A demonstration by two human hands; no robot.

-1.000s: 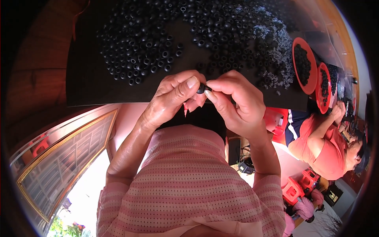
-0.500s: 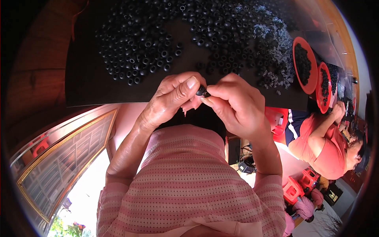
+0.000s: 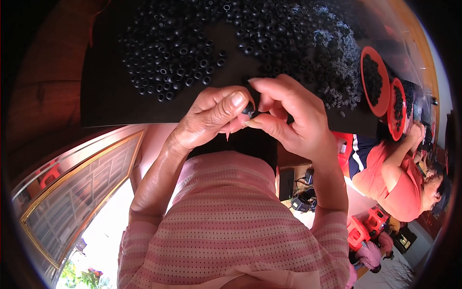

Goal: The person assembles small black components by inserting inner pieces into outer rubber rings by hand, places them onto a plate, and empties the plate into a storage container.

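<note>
Between the thumb and fingers of my left hand [image 3: 209, 113] is a small round black hollow piece [image 3: 248, 109], partly hidden by the thumb. My right hand [image 3: 301, 113] is just beside it, its index finger lifted away from its thumb. The right thumb tip is close below the piece; whether they touch, I cannot tell. Both hands are over the near edge of a dark table [image 3: 106, 108]. Beyond them many similar black pieces [image 3: 168, 62] lie spread in heaps, several with their round openings facing up.
Small pale, glinting pieces [image 3: 332, 41] lie at the right of the heaps. Two red bowls, a larger one [image 3: 384, 98] and a smaller one [image 3: 400, 134], hold black pieces at the right. A co-worker in a red-orange top [image 3: 392, 176] sits there, near red stools [image 3: 357, 233].
My right thumb and index finger have parted from the black piece, the index finger moving up and away. My left hand has kept its hold on the piece, almost in place.
</note>
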